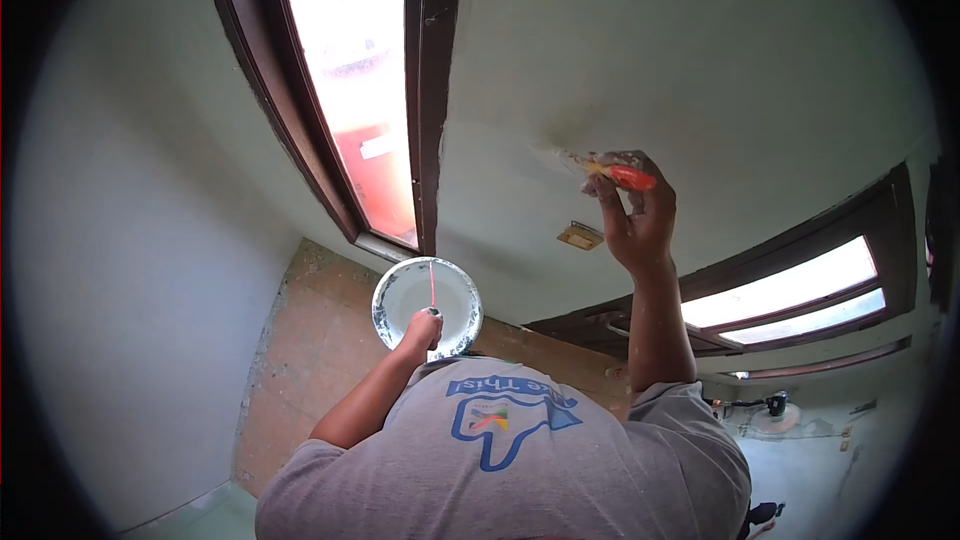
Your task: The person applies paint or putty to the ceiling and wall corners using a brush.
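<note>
My left hand [424,329] is closed around the thin handle of a white bucket [466,292], whose rim and inside are smeared with dark and pale paint. My right hand [640,210] is raised at the wall [700,60], its fingers closed on a paintbrush [630,177] with an orange handle. The brush's pale tip points left and appears to meet the wall beside a darker patch. A light switch [580,236] is fixed on the wall just below this hand.
A tall dark-framed window [425,90] stands left of the brush. To the right is a dark wooden door [620,332] and a framed window [800,290]. Tan tiles [320,325] cover the area below. Behind on the right stands a fan-like object [776,410].
</note>
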Motion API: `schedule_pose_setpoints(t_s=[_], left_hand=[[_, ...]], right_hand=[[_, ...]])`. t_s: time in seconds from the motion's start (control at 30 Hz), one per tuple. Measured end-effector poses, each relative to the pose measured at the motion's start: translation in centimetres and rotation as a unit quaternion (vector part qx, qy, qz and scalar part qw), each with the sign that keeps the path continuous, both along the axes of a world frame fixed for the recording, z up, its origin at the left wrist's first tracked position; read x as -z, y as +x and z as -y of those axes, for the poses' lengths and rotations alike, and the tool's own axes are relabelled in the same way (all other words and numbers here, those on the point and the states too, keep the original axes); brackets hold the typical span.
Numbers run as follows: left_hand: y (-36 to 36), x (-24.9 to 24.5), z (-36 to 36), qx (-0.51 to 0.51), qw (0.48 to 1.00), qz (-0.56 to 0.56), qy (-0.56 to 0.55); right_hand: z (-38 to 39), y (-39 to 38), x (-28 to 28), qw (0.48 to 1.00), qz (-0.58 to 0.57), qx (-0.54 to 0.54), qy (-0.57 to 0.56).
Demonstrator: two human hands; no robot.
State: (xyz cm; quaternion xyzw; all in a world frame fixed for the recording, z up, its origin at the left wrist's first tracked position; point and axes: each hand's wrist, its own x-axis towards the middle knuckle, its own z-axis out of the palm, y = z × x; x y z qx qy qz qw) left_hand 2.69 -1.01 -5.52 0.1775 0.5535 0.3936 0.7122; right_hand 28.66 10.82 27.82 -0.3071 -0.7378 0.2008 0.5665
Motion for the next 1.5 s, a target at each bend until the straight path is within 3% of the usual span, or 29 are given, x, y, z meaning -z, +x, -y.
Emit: schedule_pose_setpoints(t_s=[0.07, 0.27, 0.4, 0.47, 0.6, 0.73, 0.8, 0.9, 0.97, 1.1, 1.17, 1.3, 1.43, 1.5], left_hand=[[-0.1, 0.4, 0.2, 0.001, 1.000, 0.005, 0.001], [-0.4, 0.4, -0.1, -0.004, 1.000, 0.019, 0.002], [-0.6, 0.7, -0.2, -0.003, 0.999, 0.035, 0.008], [-0.5, 0.6, -0.2, -0.006, 0.999, 0.032, 0.005], [-0.5, 0.8, -0.3, -0.007, 0.999, 0.031, 0.007], [-0.6, 0.5, -0.4, -0.009, 1.000, 0.028, 0.003], [-0.6, 0.4, -0.4, -0.007, 1.000, 0.028, -0.001], [-0.6, 0.8, -0.3, -0.006, 0.999, 0.035, 0.005], [-0.4, 0.4, -0.3, -0.006, 0.999, 0.034, -0.001], [-0.3, 0.1, -0.1, -0.010, 1.000, 0.025, 0.000], [-0.4, 0.4, -0.1, -0.007, 1.000, 0.028, 0.004], [-0.4, 0.4, -0.2, -0.015, 1.000, 0.022, 0.001], [-0.5, 0.7, -0.3, -0.015, 0.999, 0.036, 0.005], [-0.5, 0.9, -0.2, -0.019, 0.999, 0.034, 0.003]], right_hand=[[-0.6, -0.3, -1.2, 0.986, 0.145, 0.039, 0.072], [0.9, -0.9, -6.2, 0.948, 0.203, 0.114, 0.216], [2.1, -1.1, -6.1, 0.955, 0.179, 0.085, 0.220], [2.1, -1.6, -4.9, 0.969, 0.201, 0.054, 0.133], [-0.6, -2.6, -2.2, 0.963, 0.252, 0.054, 0.084], [-0.8, -2.2, -4.4, 0.957, 0.240, 0.066, 0.151], [0.1, -1.7, -6.5, 0.949, 0.182, 0.099, 0.237], [1.5, -0.8, -8.1, 0.949, 0.118, 0.087, 0.280], [1.8, -0.1, -7.6, 0.953, 0.110, 0.071, 0.274], [2.1, 0.2, -3.8, 0.964, 0.209, 0.025, 0.162], [1.1, 0.0, -1.1, 0.970, 0.241, 0.024, 0.036], [0.3, 0.2, -1.8, 0.958, 0.271, 0.075, 0.051], [1.2, 0.7, -7.4, 0.923, 0.189, 0.118, 0.312], [1.9, 1.3, -9.6, 0.918, 0.172, 0.130, 0.333]])
